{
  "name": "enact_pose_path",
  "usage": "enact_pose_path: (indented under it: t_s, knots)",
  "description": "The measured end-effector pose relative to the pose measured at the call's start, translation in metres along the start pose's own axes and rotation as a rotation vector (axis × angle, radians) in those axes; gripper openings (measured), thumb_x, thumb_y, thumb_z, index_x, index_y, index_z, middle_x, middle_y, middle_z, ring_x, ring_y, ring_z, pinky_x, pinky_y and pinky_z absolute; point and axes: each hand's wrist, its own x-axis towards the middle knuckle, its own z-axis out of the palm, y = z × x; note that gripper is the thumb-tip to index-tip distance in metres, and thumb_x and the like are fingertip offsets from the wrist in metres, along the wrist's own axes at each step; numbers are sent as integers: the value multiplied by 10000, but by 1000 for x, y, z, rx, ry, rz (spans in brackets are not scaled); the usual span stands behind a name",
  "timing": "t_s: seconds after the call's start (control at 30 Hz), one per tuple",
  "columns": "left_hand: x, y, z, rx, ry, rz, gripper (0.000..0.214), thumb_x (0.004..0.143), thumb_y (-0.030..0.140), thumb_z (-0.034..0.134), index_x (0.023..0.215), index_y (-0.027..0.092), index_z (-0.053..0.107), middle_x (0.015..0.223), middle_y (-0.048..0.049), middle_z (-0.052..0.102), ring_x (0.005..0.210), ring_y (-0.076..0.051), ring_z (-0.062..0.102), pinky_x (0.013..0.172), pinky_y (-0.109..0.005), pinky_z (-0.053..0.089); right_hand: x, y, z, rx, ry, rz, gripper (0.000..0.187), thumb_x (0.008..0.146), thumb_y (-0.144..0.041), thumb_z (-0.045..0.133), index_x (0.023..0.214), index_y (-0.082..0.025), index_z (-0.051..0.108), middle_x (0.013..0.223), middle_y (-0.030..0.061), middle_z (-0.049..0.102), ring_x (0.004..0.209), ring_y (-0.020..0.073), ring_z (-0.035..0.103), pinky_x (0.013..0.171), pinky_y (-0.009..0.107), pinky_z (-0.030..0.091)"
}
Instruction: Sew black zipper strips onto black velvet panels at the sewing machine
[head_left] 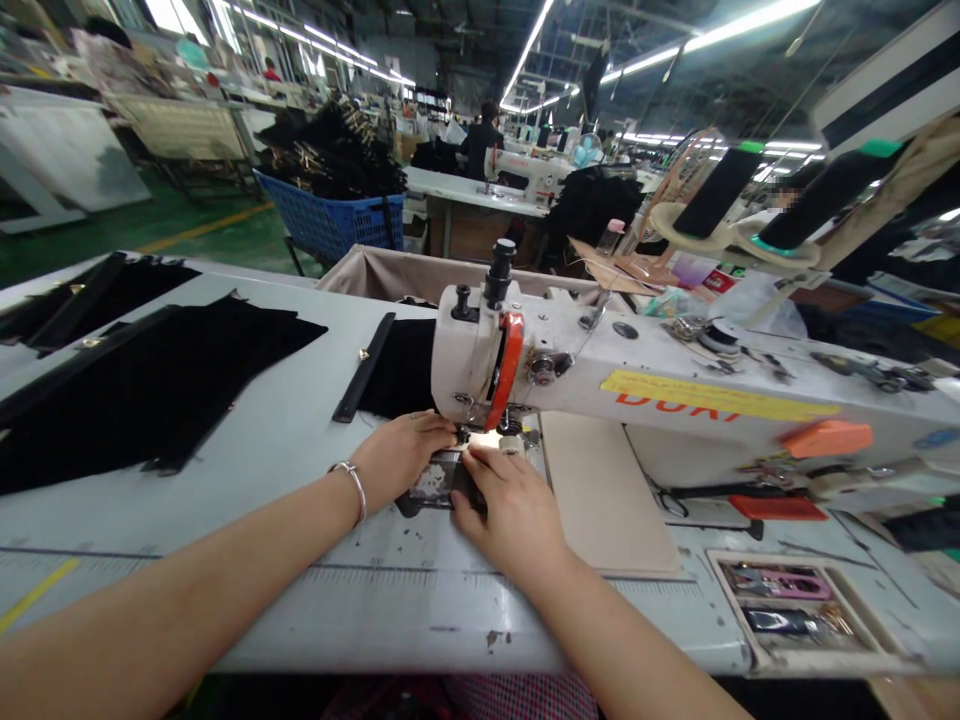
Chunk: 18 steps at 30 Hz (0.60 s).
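My left hand (pixel 401 458), with a silver bangle at the wrist, lies just left of the sewing machine's (pixel 480 350) presser foot. Its fingers are closed together at the near edge of a black fabric piece (pixel 405 365), which has a dark strip and a small metal fitting along its left side. Right in front of the needle area is my right hand (pixel 517 500), its fingers laid down and the thumb spread apart. A dark patch shows between that thumb and forefinger; whether it is fabric or plate I cannot make out. The fingertips of both hands nearly meet.
More black fabric pieces (pixel 150 370) lie to the left on the worktable (pixel 315 600). A small tray (pixel 810 610) with snips sits at the front right. Thread cones (pixel 709 190) stand behind the machine. Beyond is a blue basket (pixel 337 225) heaped with black pieces.
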Motion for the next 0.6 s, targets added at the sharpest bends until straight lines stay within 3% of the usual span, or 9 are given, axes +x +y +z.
enact_pose_path:
  t_s: [0.37, 0.6]
  knots:
    - [1, -1, 1, -9, 57, -6, 380, 851, -20, 456, 1089, 164, 689, 1169, -87, 692, 1157, -206, 604, 1053, -364, 469, 2, -2, 0, 14, 19, 18, 425, 866, -320, 588, 1254, -147, 593, 1177, 108, 631, 1072, 270, 550, 958, 416, 444]
    - [-9, -14, 16, 50, 84, 49, 446, 801, -10, 427, 1067, 197, 719, 1151, -67, 714, 1100, -238, 653, 1010, -409, 512, -1, -3, 3, 4, 37, 13, 317, 823, -324, 625, 1118, -209, 614, 1086, 49, 647, 1022, 235, 566, 914, 379, 451]
